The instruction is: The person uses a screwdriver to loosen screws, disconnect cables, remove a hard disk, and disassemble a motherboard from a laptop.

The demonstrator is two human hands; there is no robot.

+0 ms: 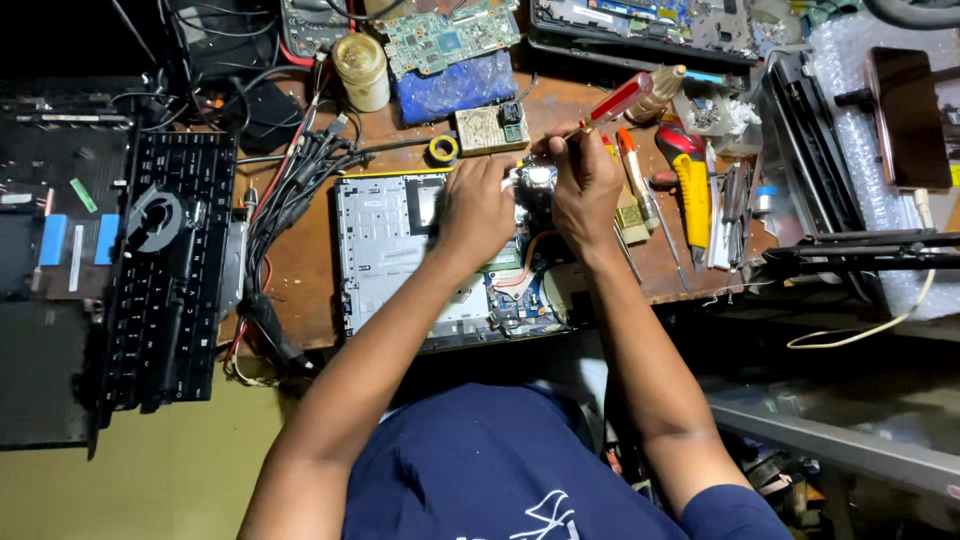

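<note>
Your right hand [588,185] grips one red screwdriver [618,102]; your left hand [480,205] presses, fingers bent, on one opened laptop [400,250].

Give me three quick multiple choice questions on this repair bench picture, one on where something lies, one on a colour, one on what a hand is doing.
1. Where does the small roll of yellow tape lie?
A. On the wooden bench just above the opened laptop
B. On the black keyboard
C. On the floor

2. What colour is the handle of the screwdriver?
A. Green
B. Clear red
C. White

3. What is the right hand doing?
A. Resting flat on the bench
B. Lifting the jar
C. Gripping the screwdriver, tip down into the laptop

Answers: 1 A, the roll sits on bare wood beyond the top edge of the opened laptop. 2 B, the handle sticking up from the fist is see-through red. 3 C, the fingers are closed round the shaft over the lit spot, with the left hand beside it on the laptop.
</note>
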